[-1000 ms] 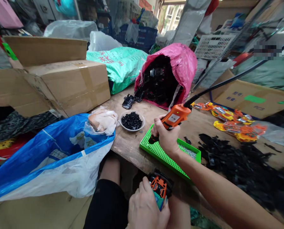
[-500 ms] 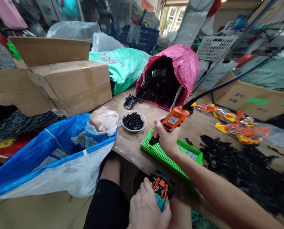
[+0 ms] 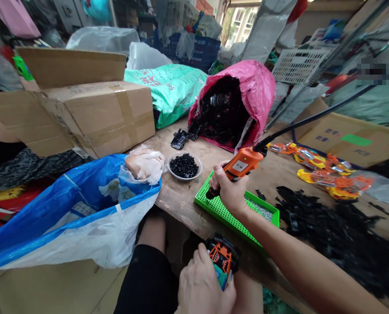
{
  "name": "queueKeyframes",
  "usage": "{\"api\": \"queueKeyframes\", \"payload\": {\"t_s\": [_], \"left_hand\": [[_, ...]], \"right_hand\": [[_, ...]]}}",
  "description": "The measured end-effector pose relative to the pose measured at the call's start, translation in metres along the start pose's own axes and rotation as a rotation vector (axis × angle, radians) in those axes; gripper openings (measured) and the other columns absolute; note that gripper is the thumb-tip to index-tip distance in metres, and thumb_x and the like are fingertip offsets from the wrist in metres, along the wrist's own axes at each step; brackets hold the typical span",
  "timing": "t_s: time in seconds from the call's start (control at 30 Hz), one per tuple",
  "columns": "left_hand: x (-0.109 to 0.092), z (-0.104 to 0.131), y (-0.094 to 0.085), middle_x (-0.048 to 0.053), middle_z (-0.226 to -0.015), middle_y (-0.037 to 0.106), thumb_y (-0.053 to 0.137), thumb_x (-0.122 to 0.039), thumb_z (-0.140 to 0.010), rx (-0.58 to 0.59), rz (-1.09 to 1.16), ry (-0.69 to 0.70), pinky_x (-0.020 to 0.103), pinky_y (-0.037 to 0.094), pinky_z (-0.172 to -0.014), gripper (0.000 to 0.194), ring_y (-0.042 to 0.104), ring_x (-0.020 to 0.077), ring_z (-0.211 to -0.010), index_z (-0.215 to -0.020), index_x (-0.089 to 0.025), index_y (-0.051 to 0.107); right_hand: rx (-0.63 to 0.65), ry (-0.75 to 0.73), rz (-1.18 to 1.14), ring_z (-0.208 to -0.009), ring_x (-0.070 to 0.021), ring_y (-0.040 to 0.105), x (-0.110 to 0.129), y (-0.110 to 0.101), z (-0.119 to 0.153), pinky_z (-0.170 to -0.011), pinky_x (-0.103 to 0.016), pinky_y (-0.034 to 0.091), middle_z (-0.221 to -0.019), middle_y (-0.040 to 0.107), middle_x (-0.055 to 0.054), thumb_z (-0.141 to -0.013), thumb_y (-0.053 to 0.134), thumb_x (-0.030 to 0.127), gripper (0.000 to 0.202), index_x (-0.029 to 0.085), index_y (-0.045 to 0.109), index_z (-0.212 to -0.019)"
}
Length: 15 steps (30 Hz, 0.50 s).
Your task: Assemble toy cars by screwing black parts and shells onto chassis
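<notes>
My left hand [image 3: 202, 279] is wrapped round a small toy vehicle [image 3: 221, 261] with an orange frame, black parts and a green-blue section, low in front of the table edge. Above the green perforated tray [image 3: 227, 218], my right hand [image 3: 230, 187] grips an orange and black power screwdriver [image 3: 241, 165] with a black cable running up to the right. The tool's dark tip points down and left over the tray. Small metal screws [image 3: 261, 210] lie in the tray's right part. Its tip's exact contact is not clear.
Beyond the tray stands a bowl of small black parts [image 3: 184, 166]. A pink sack [image 3: 259, 91] of black parts lies behind. Black pieces [image 3: 328, 226] and orange-yellow parts [image 3: 338, 183] lie right. At left are a cardboard box [image 3: 109, 117] and a blue-white bag [image 3: 116, 235]. Someone's arm [image 3: 1, 131] shows far left.
The view has shifted slightly, moving the table items a little to the right in the picture. Both hands keep their holds, with no other clear change.
</notes>
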<state>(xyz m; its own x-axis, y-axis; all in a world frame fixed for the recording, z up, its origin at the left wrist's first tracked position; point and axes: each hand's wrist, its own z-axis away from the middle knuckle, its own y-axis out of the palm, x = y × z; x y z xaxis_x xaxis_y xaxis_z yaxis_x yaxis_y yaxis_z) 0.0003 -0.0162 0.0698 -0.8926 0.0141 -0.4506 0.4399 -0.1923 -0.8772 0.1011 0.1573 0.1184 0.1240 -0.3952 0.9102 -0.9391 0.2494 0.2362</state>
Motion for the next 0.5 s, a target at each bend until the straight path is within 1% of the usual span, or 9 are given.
{"api": "queueKeyframes", "payload": {"t_s": [0.13, 0.23, 0.33, 0.4, 0.5], "left_hand": [[-0.001, 0.000, -0.001, 0.015, -0.102, 0.073, 0.066, -0.030, -0.078, -0.004, 0.010, 0.006, 0.040, 0.060, -0.080, 0.061, 0.074, 0.0305, -0.090, -0.132, -0.004, 0.058], [-0.001, 0.001, 0.000, 0.014, -0.100, 0.074, 0.067, -0.030, -0.078, -0.008, -0.005, 0.004, 0.038, 0.060, -0.079, 0.059, 0.074, 0.0300, -0.087, -0.130, -0.005, 0.059], [-0.001, 0.001, 0.000, 0.015, -0.099, 0.074, 0.067, -0.031, -0.077, -0.025, -0.006, 0.025, 0.037, 0.059, -0.078, 0.059, 0.074, 0.0294, -0.087, -0.130, -0.005, 0.058], [0.000, 0.001, 0.000, 0.015, -0.099, 0.073, 0.067, -0.031, -0.078, -0.027, 0.007, 0.035, 0.038, 0.060, -0.078, 0.060, 0.074, 0.0300, -0.088, -0.130, -0.003, 0.058], [0.003, 0.000, -0.003, 0.015, -0.100, 0.073, 0.064, -0.032, -0.079, 0.018, 0.043, 0.039, 0.040, 0.059, -0.080, 0.061, 0.074, 0.0310, -0.090, -0.132, -0.002, 0.056]], "right_hand": [[-0.009, -0.007, -0.018, -0.037, -0.0074, 0.044, 0.001, 0.001, 0.000, -0.038, -0.022, 0.040, -0.049, 0.046, 0.012, -0.081, 0.074, 0.035, 0.025, 0.022, 0.054, -0.086], [-0.012, -0.022, -0.019, -0.037, -0.0074, 0.043, 0.006, 0.001, -0.001, -0.036, -0.022, 0.040, -0.049, 0.046, 0.011, -0.081, 0.075, 0.034, 0.024, 0.022, 0.055, -0.084], [-0.024, -0.037, -0.044, -0.037, -0.0065, 0.042, 0.014, 0.002, -0.002, -0.036, -0.021, 0.040, -0.051, 0.047, 0.010, -0.080, 0.075, 0.032, 0.024, 0.022, 0.054, -0.083], [-0.027, -0.050, -0.057, -0.036, -0.0064, 0.042, 0.021, 0.002, -0.002, -0.036, -0.021, 0.040, -0.050, 0.046, 0.011, -0.080, 0.075, 0.030, 0.022, 0.022, 0.054, -0.082], [-0.033, -0.069, -0.045, -0.036, -0.0069, 0.043, 0.035, -0.001, 0.001, -0.037, -0.022, 0.041, -0.047, 0.045, 0.012, -0.081, 0.075, 0.028, 0.021, 0.022, 0.055, -0.082]]}}
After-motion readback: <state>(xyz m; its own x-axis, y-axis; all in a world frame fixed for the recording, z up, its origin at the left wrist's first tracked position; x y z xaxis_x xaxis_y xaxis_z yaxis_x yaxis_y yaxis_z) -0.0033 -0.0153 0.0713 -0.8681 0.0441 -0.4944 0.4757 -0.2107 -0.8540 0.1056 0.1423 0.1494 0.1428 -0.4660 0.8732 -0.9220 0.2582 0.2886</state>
